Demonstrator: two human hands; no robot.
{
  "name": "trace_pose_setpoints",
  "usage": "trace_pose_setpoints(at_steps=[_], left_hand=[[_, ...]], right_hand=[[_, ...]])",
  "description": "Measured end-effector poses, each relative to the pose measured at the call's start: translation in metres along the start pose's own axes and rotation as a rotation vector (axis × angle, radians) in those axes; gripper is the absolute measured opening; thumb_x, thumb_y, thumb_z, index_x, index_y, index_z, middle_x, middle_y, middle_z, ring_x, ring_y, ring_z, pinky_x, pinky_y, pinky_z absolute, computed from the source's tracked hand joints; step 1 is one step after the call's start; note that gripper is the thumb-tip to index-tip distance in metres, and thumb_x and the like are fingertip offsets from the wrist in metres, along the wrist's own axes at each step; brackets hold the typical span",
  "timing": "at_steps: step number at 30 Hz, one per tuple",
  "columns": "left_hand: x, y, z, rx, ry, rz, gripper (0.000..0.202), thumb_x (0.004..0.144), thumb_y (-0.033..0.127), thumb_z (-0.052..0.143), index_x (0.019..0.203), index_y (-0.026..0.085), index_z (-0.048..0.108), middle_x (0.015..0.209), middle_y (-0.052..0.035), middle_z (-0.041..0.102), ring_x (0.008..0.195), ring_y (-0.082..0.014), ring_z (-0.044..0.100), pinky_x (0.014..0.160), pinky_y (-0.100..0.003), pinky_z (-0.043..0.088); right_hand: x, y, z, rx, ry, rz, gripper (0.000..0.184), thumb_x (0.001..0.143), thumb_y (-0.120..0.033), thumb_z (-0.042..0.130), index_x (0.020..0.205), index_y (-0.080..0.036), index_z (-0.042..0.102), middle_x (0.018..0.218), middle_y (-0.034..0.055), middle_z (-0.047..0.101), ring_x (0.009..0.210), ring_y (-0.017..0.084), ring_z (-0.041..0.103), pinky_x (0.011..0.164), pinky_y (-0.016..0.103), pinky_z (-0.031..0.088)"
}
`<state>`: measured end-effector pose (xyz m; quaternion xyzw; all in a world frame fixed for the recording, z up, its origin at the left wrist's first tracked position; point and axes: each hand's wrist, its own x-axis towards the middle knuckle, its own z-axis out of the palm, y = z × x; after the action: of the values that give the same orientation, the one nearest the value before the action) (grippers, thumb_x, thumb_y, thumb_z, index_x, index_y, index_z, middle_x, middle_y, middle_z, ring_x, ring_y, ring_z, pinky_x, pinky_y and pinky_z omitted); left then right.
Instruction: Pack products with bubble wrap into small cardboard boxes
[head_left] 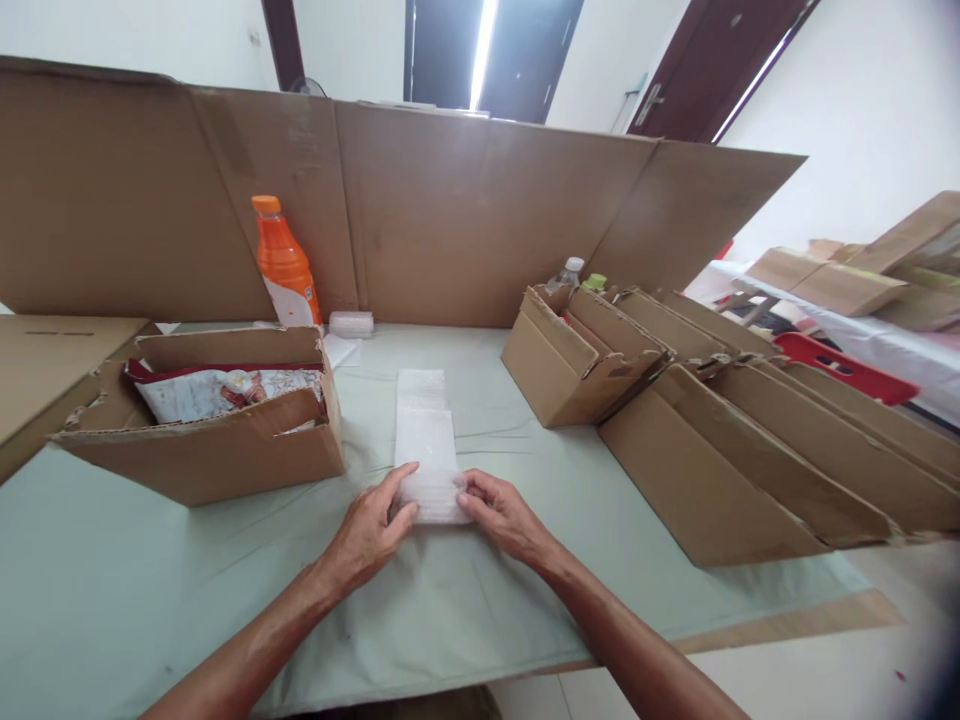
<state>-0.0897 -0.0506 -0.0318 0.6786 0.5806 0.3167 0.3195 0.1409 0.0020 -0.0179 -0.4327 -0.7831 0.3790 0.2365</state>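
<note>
A stack of white, translucent bubble wrap sheets or bags (424,440) lies lengthwise on the green cloth in front of me, its far pieces spread out in steps. At its near end, my left hand (375,515) pinches the left edge between thumb and fingers. Opposite, my right hand (499,512) has its thumb and fingers closed on the right edge. Whether the pieces are flat sheets or pouches I cannot tell.
To the left, an open cardboard box (225,450) holds printed packets, with an orange bottle (289,265) behind it. A small bubble-wrapped roll (351,324) lies nearby. Several open cardboard boxes (720,480) stand at the right. A cardboard screen (480,220) closes off the back.
</note>
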Motion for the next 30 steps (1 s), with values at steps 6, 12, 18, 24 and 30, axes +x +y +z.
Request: trace_pose_setpoints(at_steps=[6,12,18,24,30], left_hand=[[0.014,-0.004,0.007,-0.050,0.044,-0.156,0.058,0.085,0.027,0.049,0.142,0.016,0.047,0.060,0.0084,0.041,0.056,-0.0135,0.044,0.054,-0.025,0.033],[0.016,-0.006,0.007,-0.006,0.081,-0.138,0.061,0.084,0.023,0.049,0.144,0.014,0.042,0.081,-0.0008,0.063,0.075,-0.0179,0.060,0.071,-0.031,0.048],[-0.024,-0.002,-0.002,0.183,0.193,0.270,0.055,0.087,0.019,0.054,0.141,0.020,0.046,0.138,-0.0138,0.056,0.129,-0.0285,0.049,0.108,-0.050,0.039],[-0.030,0.003,-0.010,0.053,0.021,0.078,0.050,0.089,0.018,0.046,0.139,0.020,0.048,0.102,-0.0049,0.072,0.086,-0.0180,0.065,0.085,-0.036,0.053],[0.002,-0.001,-0.003,0.142,0.039,-0.042,0.053,0.085,0.018,0.048,0.138,0.011,0.050,0.112,-0.0125,0.068,0.093,-0.0227,0.065,0.090,-0.040,0.050]], right_hand=[[-0.036,-0.014,-0.002,-0.224,0.282,-0.173,0.018,0.096,-0.027,0.052,0.109,-0.023,0.064,0.101,0.0082,0.072,0.094,0.023,0.065,0.083,0.038,0.048],[-0.015,-0.008,0.024,-0.568,-0.031,-0.446,0.043,0.087,-0.011,0.055,0.129,-0.020,0.057,0.134,0.0138,0.063,0.122,0.032,0.055,0.094,0.049,0.044],[0.006,-0.008,0.024,-0.441,-0.033,-0.356,0.030,0.094,-0.012,0.047,0.115,-0.021,0.067,0.105,0.0115,0.074,0.095,0.025,0.066,0.087,0.043,0.046],[-0.013,-0.022,0.013,-0.161,-0.164,-0.071,0.028,0.094,-0.023,0.053,0.118,-0.025,0.066,0.116,0.0059,0.073,0.101,0.023,0.068,0.087,0.038,0.052],[-0.026,-0.032,0.015,-0.604,0.001,-0.347,0.035,0.086,-0.021,0.063,0.121,-0.020,0.064,0.129,0.0173,0.064,0.110,0.034,0.060,0.090,0.052,0.047]])
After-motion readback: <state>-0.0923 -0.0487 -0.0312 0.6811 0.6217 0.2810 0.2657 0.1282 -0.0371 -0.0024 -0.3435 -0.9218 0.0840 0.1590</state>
